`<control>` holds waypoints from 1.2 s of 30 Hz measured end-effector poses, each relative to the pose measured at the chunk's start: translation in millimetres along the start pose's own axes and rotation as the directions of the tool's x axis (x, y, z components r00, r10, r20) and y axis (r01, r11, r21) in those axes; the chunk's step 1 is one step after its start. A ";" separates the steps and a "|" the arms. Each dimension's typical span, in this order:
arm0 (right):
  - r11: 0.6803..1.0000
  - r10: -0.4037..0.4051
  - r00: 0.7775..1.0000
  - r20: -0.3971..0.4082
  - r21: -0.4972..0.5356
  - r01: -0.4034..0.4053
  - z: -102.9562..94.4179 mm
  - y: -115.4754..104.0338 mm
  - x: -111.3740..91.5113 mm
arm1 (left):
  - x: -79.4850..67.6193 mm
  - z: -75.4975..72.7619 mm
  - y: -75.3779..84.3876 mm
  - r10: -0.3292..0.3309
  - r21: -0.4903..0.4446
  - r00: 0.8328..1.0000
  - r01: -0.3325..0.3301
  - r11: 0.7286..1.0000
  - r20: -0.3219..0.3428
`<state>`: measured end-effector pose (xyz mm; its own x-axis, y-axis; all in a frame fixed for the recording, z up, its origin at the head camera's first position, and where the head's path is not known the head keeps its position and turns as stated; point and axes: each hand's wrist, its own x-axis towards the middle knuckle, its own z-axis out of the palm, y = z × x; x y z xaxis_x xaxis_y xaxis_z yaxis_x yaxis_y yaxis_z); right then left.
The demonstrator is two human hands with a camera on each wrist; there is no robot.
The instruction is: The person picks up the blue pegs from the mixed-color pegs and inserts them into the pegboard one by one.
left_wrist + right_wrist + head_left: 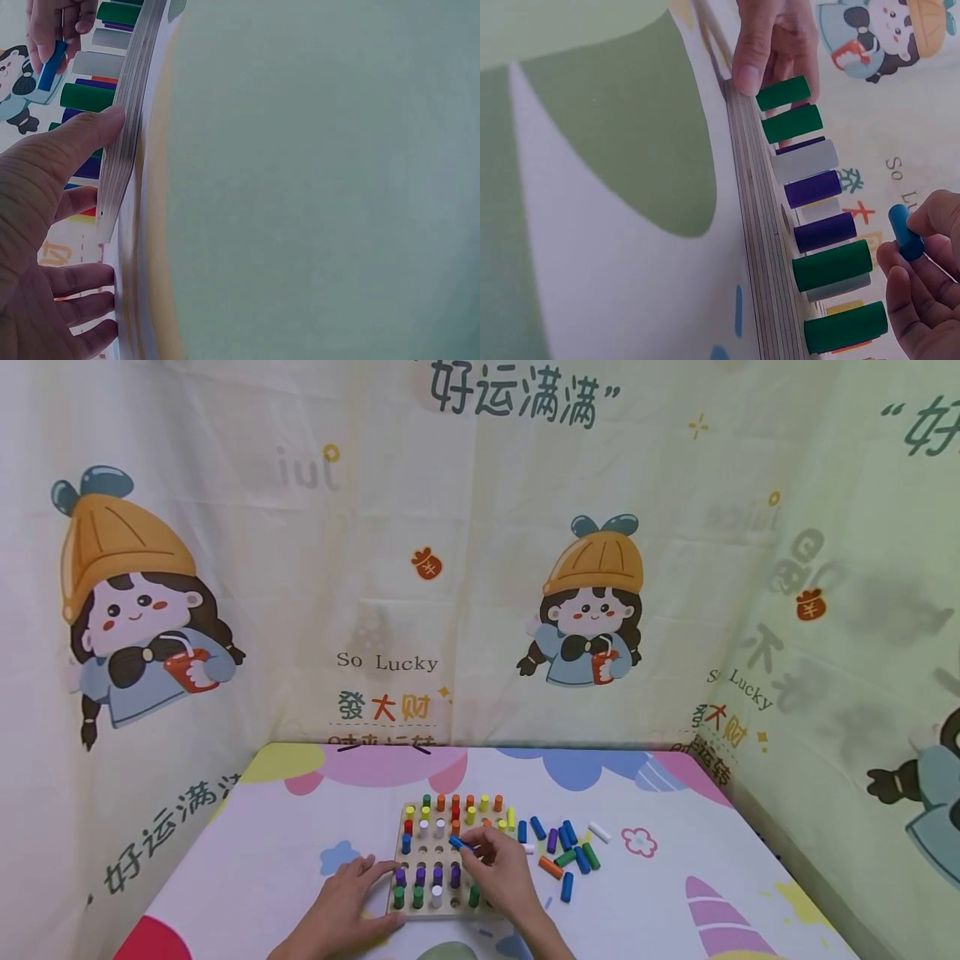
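A wooden pegboard (442, 917) lies on the table, filled in part with rows of coloured pegs. My right hand (504, 870) is over its right half and pinches a blue peg (904, 231) between thumb and fingers. That peg is tilted above the bare holes of a middle row. At the near left corner, my left hand (347, 897) steadies the board. In the left wrist view its thumb (105, 124) presses the board's edge, while the other fingers reach along the side, nearly straight. Part of the board is hidden behind my right hand.
Loose pegs are scattered right of the board: several blue ones, an orange peg (551, 867), a white peg (599, 832), a purple peg (552, 841) and green ones. A patterned cloth (637, 910) covers the table. Printed curtains (480, 610) stand behind and at both sides.
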<state>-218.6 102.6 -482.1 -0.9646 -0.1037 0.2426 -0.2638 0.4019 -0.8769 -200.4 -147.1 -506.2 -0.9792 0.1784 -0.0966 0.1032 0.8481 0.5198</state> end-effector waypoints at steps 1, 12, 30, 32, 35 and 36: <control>1.000 -0.003 1.000 0.003 -0.002 0.003 0.6 0.2 0.8 | -0.3 0.0 -0.1 0.002 0.000 1.000 -0.002 1.000 -0.001; 0.998 -0.049 0.998 0.043 -0.029 0.050 6.7 -0.1 8.0 | -1.9 -0.7 0.1 0.014 -0.007 1.000 -0.014 1.000 -0.005; 0.991 -0.062 0.994 0.094 -0.113 0.072 18.5 0.0 20.7 | -0.4 0.1 -1.3 0.020 0.001 1.000 -0.020 1.000 -0.004; 0.990 -0.063 0.992 0.106 -0.122 0.076 19.3 0.4 22.6 | -0.4 -0.1 -1.4 0.021 0.000 1.000 -0.021 1.000 -0.004; 0.987 -0.067 0.991 0.117 -0.140 0.083 21.0 1.3 25.5 | -0.4 -0.2 -1.4 0.020 -0.002 1.000 -0.020 1.000 -0.002; 0.986 -0.066 0.991 0.119 -0.144 0.083 21.6 1.5 26.5 | -0.4 -0.2 -1.4 0.018 -0.003 1.000 -0.018 1.000 0.000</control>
<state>-244.6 80.8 -485.9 -0.9389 -0.2379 0.2489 -0.3394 0.5183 -0.7850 -200.2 -148.4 -506.7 -0.9772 0.1934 -0.0877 0.1199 0.8434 0.5237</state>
